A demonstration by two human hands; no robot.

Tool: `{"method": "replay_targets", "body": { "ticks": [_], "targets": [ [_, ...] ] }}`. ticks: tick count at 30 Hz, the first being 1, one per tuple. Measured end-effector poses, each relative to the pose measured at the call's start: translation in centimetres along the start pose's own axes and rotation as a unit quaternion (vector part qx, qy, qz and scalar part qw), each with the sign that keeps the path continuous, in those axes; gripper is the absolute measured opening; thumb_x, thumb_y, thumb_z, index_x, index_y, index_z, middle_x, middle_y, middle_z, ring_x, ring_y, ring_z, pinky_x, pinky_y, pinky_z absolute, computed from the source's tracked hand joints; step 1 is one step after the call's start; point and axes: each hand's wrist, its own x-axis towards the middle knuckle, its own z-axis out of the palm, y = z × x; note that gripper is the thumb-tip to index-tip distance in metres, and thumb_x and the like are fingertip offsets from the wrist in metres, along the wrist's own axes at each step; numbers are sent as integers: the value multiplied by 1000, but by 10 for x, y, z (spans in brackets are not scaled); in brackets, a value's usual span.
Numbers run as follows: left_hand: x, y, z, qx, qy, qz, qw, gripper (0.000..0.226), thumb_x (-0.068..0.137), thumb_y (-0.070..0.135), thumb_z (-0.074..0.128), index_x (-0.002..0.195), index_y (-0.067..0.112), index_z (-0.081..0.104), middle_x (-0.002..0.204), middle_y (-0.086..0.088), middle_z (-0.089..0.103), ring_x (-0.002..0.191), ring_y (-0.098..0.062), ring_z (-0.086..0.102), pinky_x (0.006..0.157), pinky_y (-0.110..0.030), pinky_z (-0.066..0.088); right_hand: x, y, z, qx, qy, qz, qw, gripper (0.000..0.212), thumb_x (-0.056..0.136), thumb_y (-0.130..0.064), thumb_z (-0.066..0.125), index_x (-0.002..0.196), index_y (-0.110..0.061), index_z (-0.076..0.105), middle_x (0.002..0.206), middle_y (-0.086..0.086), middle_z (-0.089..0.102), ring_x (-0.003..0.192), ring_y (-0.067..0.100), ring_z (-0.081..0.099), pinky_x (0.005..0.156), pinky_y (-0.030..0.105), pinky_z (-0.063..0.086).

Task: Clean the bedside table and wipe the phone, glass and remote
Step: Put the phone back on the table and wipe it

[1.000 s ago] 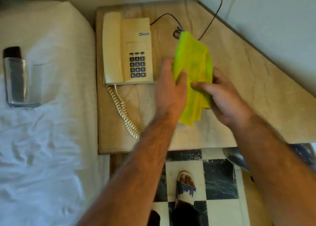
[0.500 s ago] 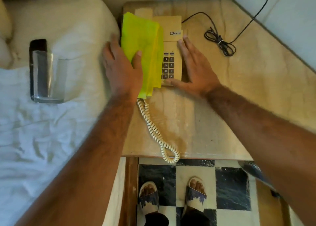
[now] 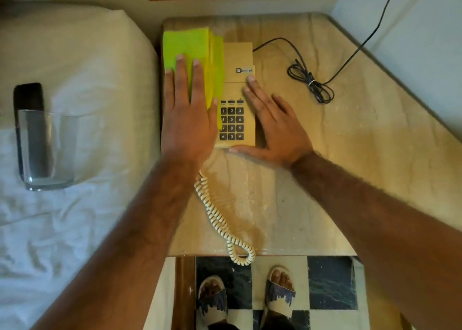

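Hands: two. Left hand [image 3: 188, 119] flat, spread, pressing one yellow-green cloth [image 3: 192, 52] onto one beige desk phone [image 3: 237, 92]; right hand [image 3: 275, 127] spread, bracing phone's right side. Handset hidden under cloth.

Yellow cloth [image 3: 192, 52] and left hand [image 3: 190, 119] hide the phone's [image 3: 237, 89] handset.

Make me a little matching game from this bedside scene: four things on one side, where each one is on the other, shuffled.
Things:
1. green cloth
2. glass
3. coiled cord
4. bundled black cable

Places:
A. lying on the bed
B. on the table, right of the phone
C. under the left hand, over the phone's left side
D. trailing to the table's front edge

Pairs: 1-C, 2-A, 3-D, 4-B
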Motion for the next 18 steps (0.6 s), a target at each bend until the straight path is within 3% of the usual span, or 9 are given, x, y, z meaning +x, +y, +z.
{"method": "replay_targets", "body": {
  "ticks": [4,7,12,18],
  "targets": [
    [81,2,-8,25,-40,1,999,63,112,35,34,166,8,14,173,-19,9,160,-39,12,131,-42,8,1,2,6,-25,12,-4,1000,125,82,-94,50,170,-15,9,179,4,3,163,7,4,131,51,22],
    [92,1,-6,5,-30,-2,1000,59,112,32,33,165,8,19,173,-16,16,159,-36,16,131,-40,11,1,3,8,-40,15,-5,999,127,81,-95,49,170,-13,9,179,5,3,165,12,9,130,50,23],
    [11,-6,4,-58,39,7,998,59,109,24,35,164,5,24,173,-16,16,160,-36,14,132,-41,12,0,4,8,-43,12,-3,999,123,85,-94,44,170,-14,5,179,2,0,165,10,8,131,50,21],
    [-95,-12,-4,-130,9,-6,991,61,97,-9,52,156,-2,40,167,-22,28,156,-39,29,124,-52,34,0,2,6,-61,18,-11,998,124,85,-94,44,169,-10,8,179,6,3,164,16,13,129,51,26]
  ]
}}
